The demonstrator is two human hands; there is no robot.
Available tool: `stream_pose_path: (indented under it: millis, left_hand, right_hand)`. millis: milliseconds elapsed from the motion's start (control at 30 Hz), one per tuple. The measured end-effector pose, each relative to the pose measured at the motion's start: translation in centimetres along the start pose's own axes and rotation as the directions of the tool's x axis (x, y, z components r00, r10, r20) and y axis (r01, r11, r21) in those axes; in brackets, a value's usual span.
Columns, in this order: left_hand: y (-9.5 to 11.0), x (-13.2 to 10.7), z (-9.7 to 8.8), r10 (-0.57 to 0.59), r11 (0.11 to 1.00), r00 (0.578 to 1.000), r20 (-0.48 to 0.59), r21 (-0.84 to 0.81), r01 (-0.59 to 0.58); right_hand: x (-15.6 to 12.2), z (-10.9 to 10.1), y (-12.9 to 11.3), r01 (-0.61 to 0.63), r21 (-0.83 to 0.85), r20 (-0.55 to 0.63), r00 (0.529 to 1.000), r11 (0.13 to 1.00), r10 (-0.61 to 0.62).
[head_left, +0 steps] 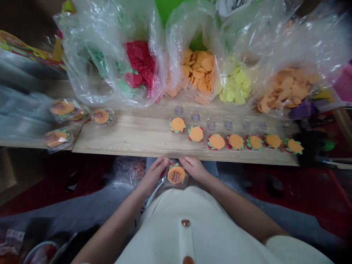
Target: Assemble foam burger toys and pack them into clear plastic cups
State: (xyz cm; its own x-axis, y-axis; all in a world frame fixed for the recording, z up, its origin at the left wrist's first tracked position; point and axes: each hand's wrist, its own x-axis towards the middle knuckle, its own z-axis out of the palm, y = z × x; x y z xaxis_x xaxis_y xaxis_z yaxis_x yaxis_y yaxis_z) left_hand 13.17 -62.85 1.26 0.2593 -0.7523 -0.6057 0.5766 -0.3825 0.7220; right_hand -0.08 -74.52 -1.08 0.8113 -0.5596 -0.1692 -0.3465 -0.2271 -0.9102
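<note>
left hand [153, 174] and right hand [194, 168] hold a clear plastic blister [186, 178] around an orange burger-shaped piece [176, 175] edged green.

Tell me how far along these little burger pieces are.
Done: wrapped burger pieces sit at the wooden board's left end. In hand: the left hand and right hand hold another wrapped burger piece. Left, apparently: seven unwrapped burgers in the front row, plus clear trays behind, still without orange tops.
</note>
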Motion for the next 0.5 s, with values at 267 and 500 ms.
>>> stream_pose_path:
  millis: [267,500]
  left_hand:
    - [3.7,-0.6,-0.6,-0.078,0.988,0.967,0.242,0.15,0.043]
    - [1.5,-0.2,1.6,0.012,0.99,1.0,0.011,-0.142,-0.01]
  right_hand:
    - [2.5,-0.4,-1.9,-0.217,0.091,0.19,0.962,0.972,0.197]
    - [1.5,-0.3,-2.4,-0.125,0.09,-0.21,0.968,0.988,0.141]
